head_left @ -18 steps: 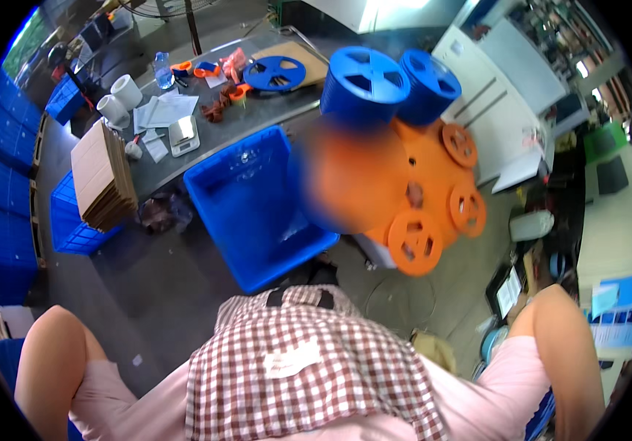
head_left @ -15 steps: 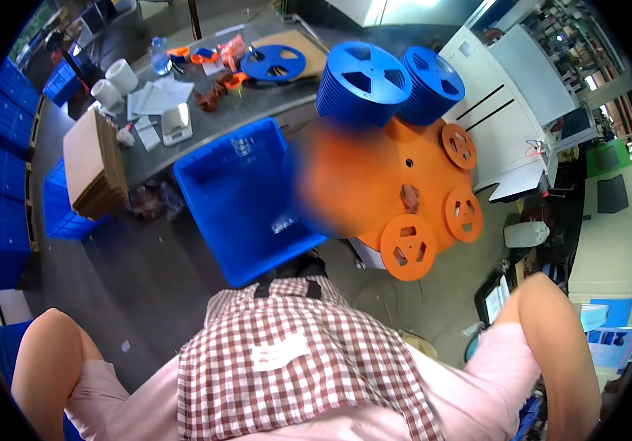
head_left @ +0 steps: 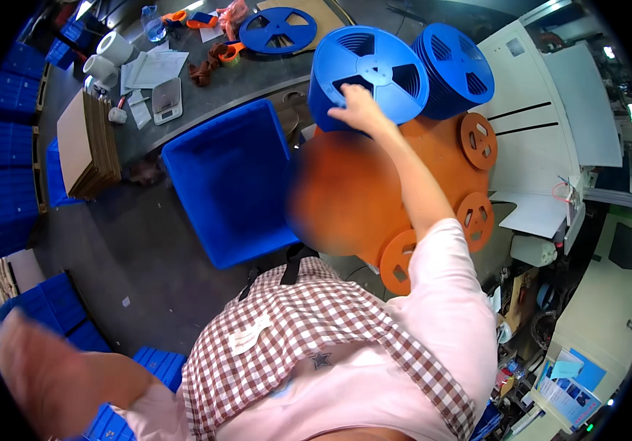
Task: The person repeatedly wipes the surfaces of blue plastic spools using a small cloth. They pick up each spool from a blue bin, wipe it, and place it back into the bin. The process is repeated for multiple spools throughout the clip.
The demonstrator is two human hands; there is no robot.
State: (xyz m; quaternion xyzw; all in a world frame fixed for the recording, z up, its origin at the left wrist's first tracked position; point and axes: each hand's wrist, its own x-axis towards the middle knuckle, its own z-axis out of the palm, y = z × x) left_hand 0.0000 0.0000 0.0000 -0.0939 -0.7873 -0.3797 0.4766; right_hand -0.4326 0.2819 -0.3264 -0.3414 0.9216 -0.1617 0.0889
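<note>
My right hand (head_left: 363,110) reaches forward to the nearer stack of blue reels (head_left: 397,51). Its thumb lies by the near-left rim of the top reel, and its fingers are bent at a cut-out; it looks closed on that reel, with the fingertips partly hidden. A second blue reel stack (head_left: 470,84) stands to the right. Both stand by a large orange round surface (head_left: 430,132) with several smaller orange reels (head_left: 477,141) around its edge. Only my left arm (head_left: 113,371) shows at lower left, smeared by motion; the left hand is outside the picture.
Left of the orange surface is a blue plastic bin (head_left: 220,184). Behind it, a grey table (head_left: 257,77) carries a flat blue reel (head_left: 277,31), a small scale (head_left: 168,101), papers and white rolls (head_left: 116,48). Stacked cardboard (head_left: 88,143) stands left. A blurred patch hides part of the orange surface.
My right hand has come into view and reached onto the nearer blue reel stack. My left arm has shifted and blurred. The view has tilted with my body.
</note>
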